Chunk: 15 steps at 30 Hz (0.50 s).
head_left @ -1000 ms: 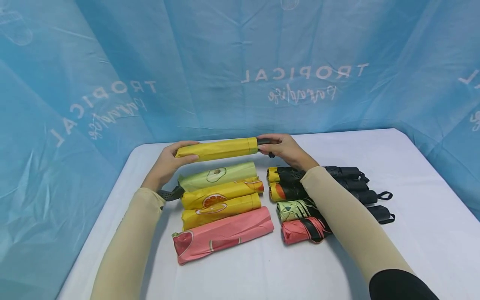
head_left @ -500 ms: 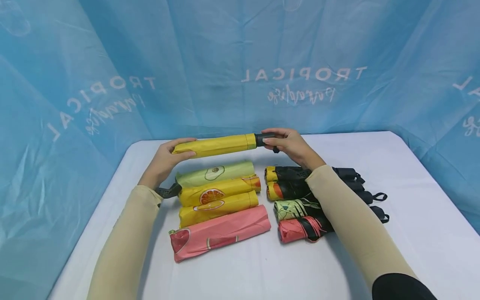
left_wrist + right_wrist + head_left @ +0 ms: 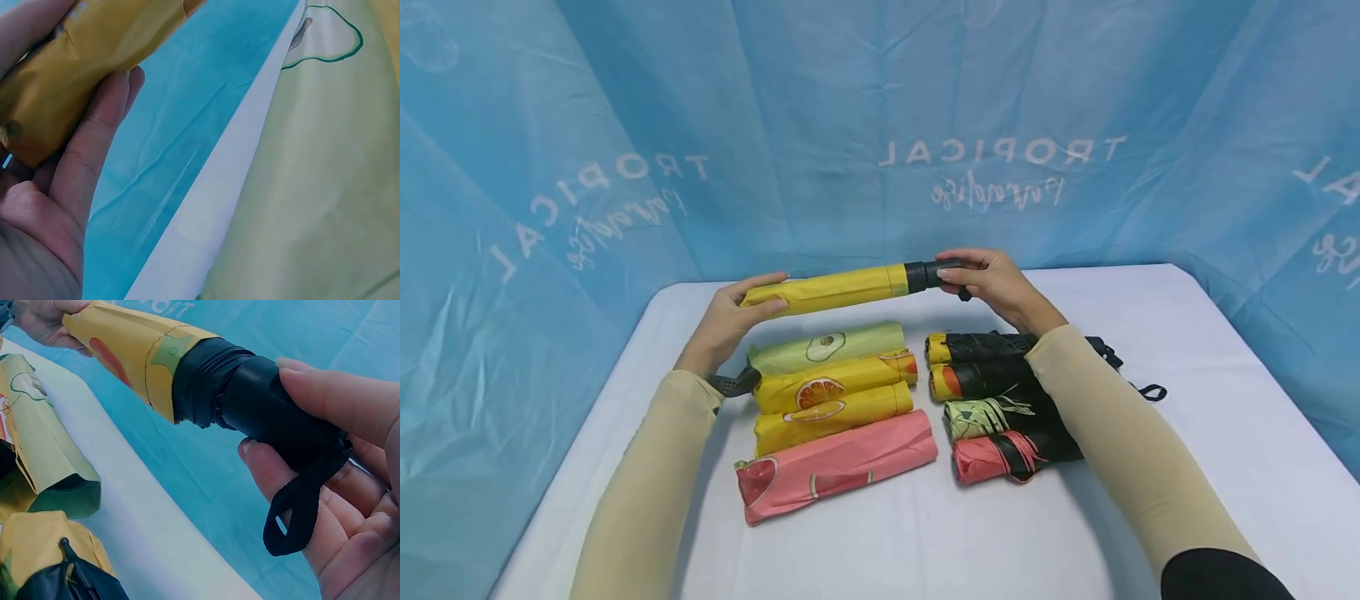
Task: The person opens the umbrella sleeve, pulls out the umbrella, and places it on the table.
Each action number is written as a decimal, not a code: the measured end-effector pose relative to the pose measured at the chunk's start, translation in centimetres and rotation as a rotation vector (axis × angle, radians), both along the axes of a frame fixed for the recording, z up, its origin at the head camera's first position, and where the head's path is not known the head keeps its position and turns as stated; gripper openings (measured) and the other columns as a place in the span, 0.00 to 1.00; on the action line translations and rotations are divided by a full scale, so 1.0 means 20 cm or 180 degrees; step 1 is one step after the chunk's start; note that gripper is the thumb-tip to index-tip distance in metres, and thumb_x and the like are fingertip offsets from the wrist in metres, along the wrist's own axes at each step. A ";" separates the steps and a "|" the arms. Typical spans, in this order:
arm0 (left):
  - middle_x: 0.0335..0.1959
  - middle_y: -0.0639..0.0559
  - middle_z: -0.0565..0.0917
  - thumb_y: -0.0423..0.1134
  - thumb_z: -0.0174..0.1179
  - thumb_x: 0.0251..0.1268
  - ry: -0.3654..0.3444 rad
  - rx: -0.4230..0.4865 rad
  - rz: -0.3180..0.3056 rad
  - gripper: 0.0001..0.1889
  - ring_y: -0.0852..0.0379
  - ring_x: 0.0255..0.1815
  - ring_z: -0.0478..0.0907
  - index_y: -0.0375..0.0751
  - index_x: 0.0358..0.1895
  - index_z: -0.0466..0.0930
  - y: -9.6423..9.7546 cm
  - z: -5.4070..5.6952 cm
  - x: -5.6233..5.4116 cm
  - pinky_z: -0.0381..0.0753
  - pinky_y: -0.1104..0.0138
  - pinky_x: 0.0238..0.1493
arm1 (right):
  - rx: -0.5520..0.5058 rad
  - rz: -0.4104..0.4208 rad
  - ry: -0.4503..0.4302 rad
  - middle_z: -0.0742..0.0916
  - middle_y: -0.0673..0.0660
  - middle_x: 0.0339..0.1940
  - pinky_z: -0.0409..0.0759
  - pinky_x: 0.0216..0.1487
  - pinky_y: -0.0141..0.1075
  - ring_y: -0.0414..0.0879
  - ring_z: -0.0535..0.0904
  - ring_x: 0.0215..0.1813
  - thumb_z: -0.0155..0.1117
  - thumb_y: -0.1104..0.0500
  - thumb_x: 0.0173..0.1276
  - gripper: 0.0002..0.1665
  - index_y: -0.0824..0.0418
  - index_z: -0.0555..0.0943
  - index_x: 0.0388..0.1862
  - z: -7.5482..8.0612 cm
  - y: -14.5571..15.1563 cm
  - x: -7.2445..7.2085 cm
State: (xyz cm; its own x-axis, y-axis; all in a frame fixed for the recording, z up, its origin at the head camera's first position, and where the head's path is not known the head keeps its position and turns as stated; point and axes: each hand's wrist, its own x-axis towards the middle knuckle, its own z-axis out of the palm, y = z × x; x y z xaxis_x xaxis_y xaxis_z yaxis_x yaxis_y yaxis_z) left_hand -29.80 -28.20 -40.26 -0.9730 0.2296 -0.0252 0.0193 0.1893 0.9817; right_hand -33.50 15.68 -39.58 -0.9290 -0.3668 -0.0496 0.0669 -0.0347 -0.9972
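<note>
Close to the back edge of the table, both hands hold a folding umbrella (image 3: 932, 275) that sits partly inside a yellow fabric sleeve (image 3: 835, 292). My left hand (image 3: 718, 321) grips the sleeve's far left end between thumb and fingers, as the left wrist view also shows with the yellow fabric (image 3: 62, 94). At the other end my right hand (image 3: 1003, 287) pinches the black handle (image 3: 269, 406), its wrist loop (image 3: 300, 506) hanging below. A black section of the umbrella shows between the sleeve's mouth and my right fingers; its canopy is hidden inside.
Left of centre lie a green avocado-print sleeve (image 3: 827, 348), two yellow citrus-print sleeves (image 3: 831, 387) and a pink watermelon-print sleeve (image 3: 838, 467). Several rolled umbrellas (image 3: 992, 417) lie to the right, partly under my right forearm. A blue curtain (image 3: 820, 150) hangs behind the white table (image 3: 880, 550).
My right hand has moved right and slightly up, drawing the black end of the umbrella further out of the sleeve. My left hand keeps hold of the sleeve, shifting slightly up and left.
</note>
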 end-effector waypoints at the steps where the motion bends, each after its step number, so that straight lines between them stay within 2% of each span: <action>1: 0.73 0.51 0.69 0.49 0.72 0.65 0.0001 -0.0009 0.0005 0.34 0.50 0.61 0.76 0.50 0.73 0.74 0.00 0.00 0.00 0.68 0.43 0.69 | 0.0008 -0.0009 0.0000 0.78 0.58 0.68 0.77 0.65 0.47 0.55 0.84 0.59 0.77 0.52 0.65 0.35 0.61 0.78 0.69 0.00 0.01 0.00; 4: 0.71 0.50 0.70 0.50 0.72 0.64 0.0022 -0.0004 0.0059 0.33 0.50 0.59 0.77 0.49 0.72 0.75 -0.01 0.00 0.00 0.71 0.45 0.68 | -0.0022 -0.0051 0.0018 0.78 0.59 0.66 0.78 0.64 0.45 0.53 0.84 0.58 0.76 0.53 0.66 0.36 0.62 0.76 0.70 -0.01 0.04 0.00; 8: 0.71 0.50 0.70 0.48 0.72 0.65 0.0084 0.0023 0.0157 0.31 0.51 0.58 0.77 0.47 0.70 0.76 -0.03 0.01 0.00 0.79 0.57 0.61 | -0.0140 -0.0097 0.0054 0.78 0.62 0.61 0.80 0.62 0.44 0.54 0.83 0.59 0.75 0.56 0.67 0.34 0.63 0.76 0.70 -0.01 0.08 0.00; 11: 0.72 0.51 0.70 0.48 0.71 0.65 0.0113 -0.0004 0.0208 0.29 0.53 0.58 0.77 0.47 0.69 0.78 -0.05 0.01 0.01 0.80 0.65 0.56 | -0.0181 -0.0129 0.0069 0.76 0.62 0.63 0.81 0.61 0.43 0.54 0.83 0.59 0.74 0.56 0.68 0.34 0.64 0.76 0.70 -0.02 0.11 0.01; 15: 0.70 0.50 0.71 0.48 0.72 0.65 0.0079 -0.0017 0.0207 0.28 0.53 0.57 0.78 0.47 0.67 0.79 -0.05 -0.01 0.01 0.80 0.64 0.57 | -0.0202 -0.0211 0.0039 0.72 0.60 0.70 0.81 0.60 0.43 0.53 0.84 0.57 0.74 0.56 0.69 0.35 0.66 0.75 0.70 -0.03 0.15 0.02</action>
